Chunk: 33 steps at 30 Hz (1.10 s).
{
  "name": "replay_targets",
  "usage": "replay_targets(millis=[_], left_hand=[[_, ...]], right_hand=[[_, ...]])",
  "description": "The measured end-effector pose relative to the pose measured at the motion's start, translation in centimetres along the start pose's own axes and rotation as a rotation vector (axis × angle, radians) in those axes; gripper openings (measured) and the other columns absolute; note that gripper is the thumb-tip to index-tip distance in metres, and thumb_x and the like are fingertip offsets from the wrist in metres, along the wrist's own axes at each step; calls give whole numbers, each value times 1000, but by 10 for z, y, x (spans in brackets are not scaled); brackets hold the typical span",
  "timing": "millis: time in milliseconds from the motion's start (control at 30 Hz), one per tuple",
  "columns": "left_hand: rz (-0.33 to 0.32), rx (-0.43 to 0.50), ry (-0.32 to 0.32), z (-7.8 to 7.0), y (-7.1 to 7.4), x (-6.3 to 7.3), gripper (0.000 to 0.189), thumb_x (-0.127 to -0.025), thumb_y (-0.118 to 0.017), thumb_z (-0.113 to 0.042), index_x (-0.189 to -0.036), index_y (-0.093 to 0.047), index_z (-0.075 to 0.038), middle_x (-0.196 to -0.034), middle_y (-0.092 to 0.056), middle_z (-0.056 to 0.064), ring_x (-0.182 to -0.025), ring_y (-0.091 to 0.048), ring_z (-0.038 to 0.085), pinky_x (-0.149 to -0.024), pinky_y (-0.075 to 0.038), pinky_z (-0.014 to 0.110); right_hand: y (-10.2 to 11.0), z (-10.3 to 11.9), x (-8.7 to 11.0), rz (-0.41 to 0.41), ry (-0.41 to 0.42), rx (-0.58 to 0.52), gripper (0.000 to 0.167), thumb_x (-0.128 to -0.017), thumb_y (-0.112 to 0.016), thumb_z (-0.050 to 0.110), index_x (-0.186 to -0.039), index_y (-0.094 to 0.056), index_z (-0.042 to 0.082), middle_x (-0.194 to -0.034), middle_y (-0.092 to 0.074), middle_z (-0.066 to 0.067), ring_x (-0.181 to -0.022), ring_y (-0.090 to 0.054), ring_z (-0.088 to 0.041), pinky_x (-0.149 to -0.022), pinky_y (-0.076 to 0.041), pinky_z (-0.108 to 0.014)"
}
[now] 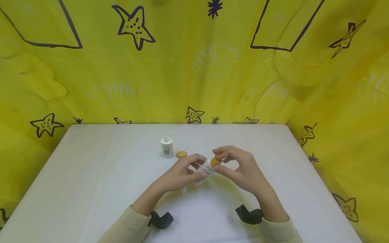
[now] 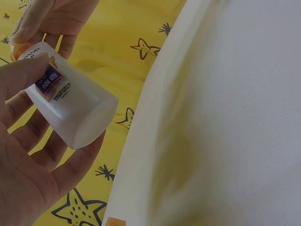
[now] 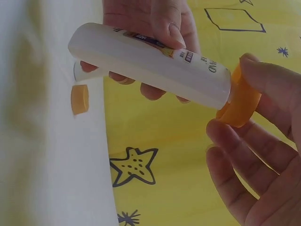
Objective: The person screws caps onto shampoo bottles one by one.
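My left hand [image 1: 182, 172] grips a white plastic bottle [image 2: 77, 103] with a printed label, holding it tilted above the table. The thumb lies across the label in the left wrist view. At the bottle's top end, my right hand [image 1: 240, 167] pinches an orange cap [image 3: 241, 101] between thumb and fingers. In the right wrist view the cap sits at the bottle's neck, slightly askew; whether it is threaded on I cannot tell. Beyond the left hand, a second white bottle [image 1: 166, 147] stands upright without a cap, and another orange cap [image 1: 181, 154] lies beside it.
A white-covered table [image 1: 121, 162] spreads beneath both hands. Behind and around it hangs a yellow curtain [image 1: 170, 74] printed with starfish. Dark camera mounts [image 1: 161, 220] are strapped at both wrists.
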State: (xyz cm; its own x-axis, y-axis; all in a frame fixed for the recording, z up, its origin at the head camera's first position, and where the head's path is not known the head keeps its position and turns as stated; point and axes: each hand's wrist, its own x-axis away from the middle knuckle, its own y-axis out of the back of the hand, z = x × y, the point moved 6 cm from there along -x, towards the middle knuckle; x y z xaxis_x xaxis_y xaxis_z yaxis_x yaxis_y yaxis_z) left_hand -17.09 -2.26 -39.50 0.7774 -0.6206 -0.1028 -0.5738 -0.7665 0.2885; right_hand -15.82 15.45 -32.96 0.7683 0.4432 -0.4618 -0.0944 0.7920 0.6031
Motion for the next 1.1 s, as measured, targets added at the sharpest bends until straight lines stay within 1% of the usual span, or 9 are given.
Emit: replay_targets(millis=[167,300,467,767,933,1100], left_hand=[[-8,-20,17,-1,1,1,32,-94,-70,-19,-124,-60,-16,-115,-64,-3,-106,-59,17,-86,-57,34],[-15,-31,43,1,2,2,32,-93,-71,-20,-124,-61,-19,-115,-64,-6,-107,-59,16,-88,-56,34],[-23,-36,52,0,4,4,32,-93,-71,-20,-124,-61,-20,-115,-64,-6,-108,-58,16,-89,-55,36],[-29,-38,44,-1,7,4,33,-93,-71,-19,-125,-60,-19,-115,-64,-6,-107,-58,17,-89,-55,39],[-34,-48,30,-2,8,3,34,-93,-71,-20,-125,-60,-18,-117,-65,-4,-108,-59,20,-89,-55,39],[-38,-66,14,-4,10,2,35,-94,-71,-21,-126,-59,-17,-119,-65,0,-108,-59,23,-88,-56,37]], right_hand=[[-1,-1,1,4,-7,-19,22,-83,-82,12,-98,-68,20,-115,-71,3,-107,-67,-14,-80,-58,-29],[-2,-1,1,5,-11,-13,21,-84,-81,12,-99,-68,19,-115,-71,3,-107,-66,-13,-80,-58,-29],[-2,-1,1,5,-5,-12,21,-85,-80,10,-102,-70,19,-115,-71,4,-108,-66,-13,-80,-58,-29],[-1,2,1,-19,47,-36,26,-85,-78,6,-108,-71,15,-115,-71,-2,-105,-67,-14,-76,-58,-25],[-1,2,0,-20,47,-37,28,-85,-78,5,-111,-71,14,-116,-71,-5,-104,-66,-14,-75,-58,-24],[0,3,0,-22,47,-18,28,-85,-76,3,-110,-71,15,-118,-70,-5,-106,-66,-15,-75,-58,-24]])
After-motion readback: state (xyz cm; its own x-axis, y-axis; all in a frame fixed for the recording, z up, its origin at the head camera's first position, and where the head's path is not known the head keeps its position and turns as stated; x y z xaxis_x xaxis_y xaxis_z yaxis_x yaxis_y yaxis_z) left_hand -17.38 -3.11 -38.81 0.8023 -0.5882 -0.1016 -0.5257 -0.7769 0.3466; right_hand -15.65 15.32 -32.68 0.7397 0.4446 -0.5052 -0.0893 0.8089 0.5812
